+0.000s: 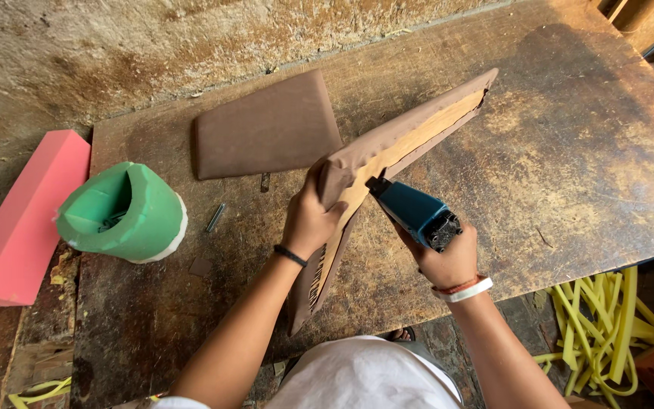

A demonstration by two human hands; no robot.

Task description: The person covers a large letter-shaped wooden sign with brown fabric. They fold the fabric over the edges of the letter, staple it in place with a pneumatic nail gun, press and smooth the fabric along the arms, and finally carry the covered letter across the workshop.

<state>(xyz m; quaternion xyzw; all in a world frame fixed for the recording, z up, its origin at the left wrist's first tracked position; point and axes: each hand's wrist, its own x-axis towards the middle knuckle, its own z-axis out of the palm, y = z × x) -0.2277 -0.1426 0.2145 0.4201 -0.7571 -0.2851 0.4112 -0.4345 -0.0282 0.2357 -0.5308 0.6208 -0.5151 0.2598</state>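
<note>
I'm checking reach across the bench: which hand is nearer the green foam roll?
Left. The left hand grips the brown fabric-covered panel just right of the green foam roll; the right hand, holding the blue staple gun, is farther right.

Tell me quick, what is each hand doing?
Left hand: closed, pinching the brown cloth on the padded board.
Right hand: closed around the blue staple gun, its tip at the board's edge.

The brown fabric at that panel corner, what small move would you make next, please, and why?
Probably press the blue staple gun nose down at the fold: the left hand pins brown fabric over the wooden panel edge, and the nose sits right beside it.
</note>
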